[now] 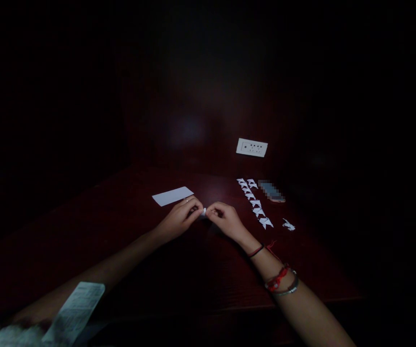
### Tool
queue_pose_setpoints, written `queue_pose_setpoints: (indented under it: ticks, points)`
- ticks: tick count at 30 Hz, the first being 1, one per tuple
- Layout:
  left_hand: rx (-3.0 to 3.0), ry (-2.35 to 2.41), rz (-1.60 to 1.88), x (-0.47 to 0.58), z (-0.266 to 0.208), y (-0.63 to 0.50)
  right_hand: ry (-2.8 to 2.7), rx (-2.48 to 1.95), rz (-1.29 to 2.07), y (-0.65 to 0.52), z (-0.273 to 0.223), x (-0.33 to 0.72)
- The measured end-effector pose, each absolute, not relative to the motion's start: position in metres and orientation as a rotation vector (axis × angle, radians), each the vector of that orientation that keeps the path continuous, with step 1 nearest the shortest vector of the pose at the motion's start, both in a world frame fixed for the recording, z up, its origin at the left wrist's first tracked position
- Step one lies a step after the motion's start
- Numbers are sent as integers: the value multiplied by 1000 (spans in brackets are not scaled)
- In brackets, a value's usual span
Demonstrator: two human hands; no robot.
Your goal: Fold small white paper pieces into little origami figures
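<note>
My left hand and my right hand meet over the middle of the dark red table. Between their fingertips they pinch a small piece of white paper. Most of that paper is hidden by the fingers, so its shape is hard to make out. Just beyond my left hand lies a flat white paper sheet. To the right of my right hand, several small folded paper pieces lie in a slanting row, with a shorter group beside its far end.
A phone lies right of the folded row. Nearer me is a crumpled white scrap. A white power socket is set in the upright panel behind the table. A printed tag hangs by my left forearm. Surroundings are very dark.
</note>
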State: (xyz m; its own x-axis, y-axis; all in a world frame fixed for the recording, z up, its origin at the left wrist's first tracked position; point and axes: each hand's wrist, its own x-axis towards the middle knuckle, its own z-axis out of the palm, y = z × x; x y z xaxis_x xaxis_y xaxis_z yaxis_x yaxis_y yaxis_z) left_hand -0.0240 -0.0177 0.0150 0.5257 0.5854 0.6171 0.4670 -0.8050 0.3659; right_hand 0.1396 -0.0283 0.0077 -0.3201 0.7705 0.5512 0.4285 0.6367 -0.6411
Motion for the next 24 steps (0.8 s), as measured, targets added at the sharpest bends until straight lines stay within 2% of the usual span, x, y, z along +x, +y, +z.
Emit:
queue_pose_setpoints:
  ticks: [12,24]
  points:
    - [2637,887,1090,-24,15,-18,-1870,-965,741,-24,4,138]
    - [2687,818,983,-25,18,-23,-1830,-1041,728,-18,-3,138]
